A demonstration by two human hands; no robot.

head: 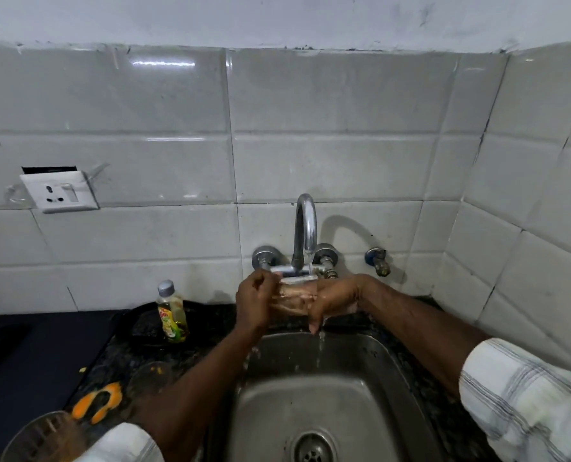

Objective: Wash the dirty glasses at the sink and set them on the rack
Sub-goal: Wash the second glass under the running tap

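Fingers [267, 284] of the L hand [256, 303] curl on the left side of the glass [294, 293], up by its rim. The R hand [332, 300] wraps it from the right, & its fingers show thru the clear wall. So both hands grip the glass, just under the tap [305, 228], over the back of the sink [370, 371]. Water runs onto it & drips off the R hand into the sink. I think this is the rub & rinse step. To do it well: wet glass is slippy, so hold firm w/ one hand & rub w/ the other, inside & out, esp. the rim. Turn it so water gets all round. Don't bang it on the tap, it's v. close. Tip it to pour the water out. Soap [172, 311] stands on the counter [117, 348] to the left if it needs more. A dirty glass [151, 378] w/ orange bits waits there, plus a ribbed glass [41, 438] lower down. No rack in view, so can't tell where it is.
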